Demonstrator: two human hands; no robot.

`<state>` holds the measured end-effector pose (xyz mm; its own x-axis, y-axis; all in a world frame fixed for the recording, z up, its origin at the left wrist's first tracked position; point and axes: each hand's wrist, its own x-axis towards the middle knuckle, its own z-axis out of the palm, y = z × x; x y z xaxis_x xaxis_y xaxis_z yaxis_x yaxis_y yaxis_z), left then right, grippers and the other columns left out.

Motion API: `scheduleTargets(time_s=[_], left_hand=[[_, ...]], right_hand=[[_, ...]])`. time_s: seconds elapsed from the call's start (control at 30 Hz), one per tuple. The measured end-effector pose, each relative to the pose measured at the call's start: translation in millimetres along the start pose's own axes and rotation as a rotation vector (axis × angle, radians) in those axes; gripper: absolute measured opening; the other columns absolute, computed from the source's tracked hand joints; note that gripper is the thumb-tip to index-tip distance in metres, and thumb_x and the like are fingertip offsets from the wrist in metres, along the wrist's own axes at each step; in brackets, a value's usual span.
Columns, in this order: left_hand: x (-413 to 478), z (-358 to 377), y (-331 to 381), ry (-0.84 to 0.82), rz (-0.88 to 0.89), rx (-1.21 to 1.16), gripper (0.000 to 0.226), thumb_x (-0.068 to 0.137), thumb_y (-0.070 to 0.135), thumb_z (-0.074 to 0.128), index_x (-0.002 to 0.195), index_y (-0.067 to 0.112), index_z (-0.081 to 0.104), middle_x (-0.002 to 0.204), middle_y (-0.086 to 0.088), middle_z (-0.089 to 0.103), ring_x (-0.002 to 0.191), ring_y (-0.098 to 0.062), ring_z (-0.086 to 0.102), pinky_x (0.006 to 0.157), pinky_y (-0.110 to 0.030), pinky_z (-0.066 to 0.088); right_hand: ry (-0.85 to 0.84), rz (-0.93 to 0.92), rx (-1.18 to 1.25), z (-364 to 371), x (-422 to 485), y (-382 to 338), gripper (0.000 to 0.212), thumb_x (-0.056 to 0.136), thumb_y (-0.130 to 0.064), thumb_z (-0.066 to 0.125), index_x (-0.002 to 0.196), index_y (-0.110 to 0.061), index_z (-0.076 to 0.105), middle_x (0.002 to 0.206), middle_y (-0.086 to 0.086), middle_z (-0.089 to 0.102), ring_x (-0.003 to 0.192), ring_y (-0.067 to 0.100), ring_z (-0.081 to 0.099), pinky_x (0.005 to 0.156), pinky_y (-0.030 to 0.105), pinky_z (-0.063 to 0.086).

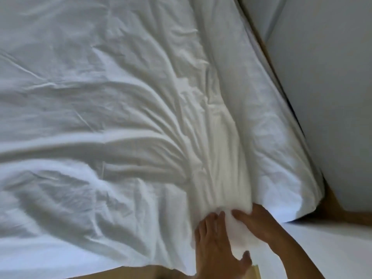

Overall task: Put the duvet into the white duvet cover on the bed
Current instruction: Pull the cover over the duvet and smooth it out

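Now | left grip [217, 240] and right grip [259, 222] both squeeze the white duvet cover [120, 117] | its bunch sits between them.

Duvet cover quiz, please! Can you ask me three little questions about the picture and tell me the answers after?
1. True or false: the duvet cover is perfectly smooth, with no wrinkles.
2. The left hand and right hand both hold: A) a pillow, B) a bunched-up part of the cover, C) nothing.
3. Fill in: the hands are near the ____ edge of the picture.

Key: 1 false, it is full of creases; 2 B; 3 bottom.
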<state>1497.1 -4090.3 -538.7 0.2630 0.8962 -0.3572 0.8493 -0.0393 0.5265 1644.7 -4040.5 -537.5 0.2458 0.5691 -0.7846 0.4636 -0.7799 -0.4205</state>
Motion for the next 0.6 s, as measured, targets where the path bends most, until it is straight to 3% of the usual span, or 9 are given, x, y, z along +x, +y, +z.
scheduleTargets(time_s=[0.07, 0.1, 0.2, 0.27, 0.33, 0.4, 0.47, 0.53, 0.6], left_hand=[[-26.6, -6.6, 14.4, 0.003, -0.216, -0.120, 0.126, 0.031, 0.081, 0.062, 0.141, 0.020, 0.054, 0.128, 0.000, 0.057, 0.108, -0.022, 0.062, 0.087, -0.041, 0.057], [-35.3, -9.7, 19.7, 0.019, -0.301, -0.170, 0.124, 0.041, 0.082, 0.058, 0.149, 0.024, 0.044, 0.137, 0.000, 0.050, 0.117, -0.022, 0.057, 0.094, -0.041, 0.054], [-42.4, -28.1, 14.7, 0.162, -0.324, -0.277, 0.079, 0.086, 0.061, 0.052, 0.155, 0.026, 0.033, 0.154, 0.001, 0.039, 0.135, -0.021, 0.046, 0.109, -0.032, 0.040], [-45.0, -51.3, -7.7, 0.134, -0.488, -0.497, 0.055, 0.089, 0.044, 0.060, 0.140, 0.035, 0.042, 0.135, 0.014, 0.054, 0.123, -0.009, 0.055, 0.099, -0.020, 0.044], [-53.5, -73.5, -42.1, 0.078, -0.571, -0.641, 0.039, 0.081, 0.017, 0.064, 0.115, 0.034, 0.055, 0.100, 0.013, 0.069, 0.099, -0.013, 0.067, 0.081, -0.028, 0.057], [-63.0, -108.5, -78.8, -0.071, -0.484, -0.620, 0.052, 0.070, 0.005, 0.054, 0.113, 0.032, 0.063, 0.096, 0.010, 0.072, 0.095, -0.015, 0.067, 0.080, -0.036, 0.059], [-70.4, -145.5, -111.2, -0.156, -0.417, -0.566, 0.060, 0.061, 0.009, 0.049, 0.113, 0.034, 0.067, 0.097, 0.010, 0.073, 0.096, -0.014, 0.067, 0.082, -0.036, 0.059], [-73.8, -172.1, -140.5, -0.211, -0.400, -0.548, 0.050, 0.061, 0.010, 0.048, 0.099, 0.035, 0.069, 0.088, 0.011, 0.073, 0.088, -0.011, 0.069, 0.073, -0.031, 0.060], [-77.3, -197.2, -173.3, -0.206, -0.400, -0.540, 0.041, 0.068, 0.004, 0.052, 0.091, 0.033, 0.070, 0.084, 0.010, 0.073, 0.084, -0.011, 0.070, 0.074, -0.033, 0.060]], right_hand=[[0.128, -0.067, -0.205, 15.4, -32.3, -17.0, 0.039, 0.097, -0.040, 0.056, 0.125, -0.013, 0.055, 0.117, 0.009, 0.067, 0.108, 0.030, 0.063, 0.093, 0.039, 0.050], [0.197, -0.113, -0.337, 27.1, -50.2, -31.3, 0.034, 0.098, -0.039, 0.051, 0.121, -0.014, 0.050, 0.114, 0.009, 0.067, 0.106, 0.031, 0.064, 0.088, 0.036, 0.051], [0.225, -0.281, -0.543, 67.9, -87.5, -75.9, 0.046, 0.097, -0.037, 0.049, 0.134, -0.013, 0.039, 0.109, 0.006, 0.067, 0.100, 0.026, 0.067, 0.081, 0.034, 0.052], [0.083, -0.298, -0.453, 82.0, -87.5, -98.5, 0.057, 0.095, -0.038, 0.052, 0.142, -0.012, 0.034, 0.119, 0.009, 0.065, 0.104, 0.028, 0.065, 0.081, 0.033, 0.050], [-0.055, -0.216, -0.217, 82.6, -82.6, -117.0, 0.071, 0.085, -0.056, 0.062, 0.138, -0.015, 0.039, 0.120, 0.005, 0.063, 0.101, 0.026, 0.064, 0.077, 0.033, 0.053], [-0.006, -0.150, 0.003, 81.1, -78.8, -137.1, 0.107, 0.062, -0.079, 0.069, 0.144, -0.019, 0.035, 0.124, 0.003, 0.059, 0.104, 0.025, 0.063, 0.076, 0.039, 0.059], [0.160, -0.170, 0.095, 83.5, -64.3, -164.7, 0.127, 0.055, -0.081, 0.073, 0.155, -0.025, 0.018, 0.140, 0.008, 0.049, 0.113, 0.029, 0.060, 0.089, 0.046, 0.056], [0.168, -0.208, 0.197, 90.6, -45.5, -201.9, 0.108, 0.068, -0.053, 0.082, 0.153, -0.019, 0.024, 0.135, 0.007, 0.054, 0.095, 0.022, 0.063, 0.082, 0.041, 0.057], [0.160, -0.269, 0.247, 110.1, -36.5, -246.9, 0.067, 0.074, -0.022, 0.074, 0.136, -0.013, 0.048, 0.121, 0.009, 0.064, 0.090, 0.025, 0.066, 0.077, 0.041, 0.060]])
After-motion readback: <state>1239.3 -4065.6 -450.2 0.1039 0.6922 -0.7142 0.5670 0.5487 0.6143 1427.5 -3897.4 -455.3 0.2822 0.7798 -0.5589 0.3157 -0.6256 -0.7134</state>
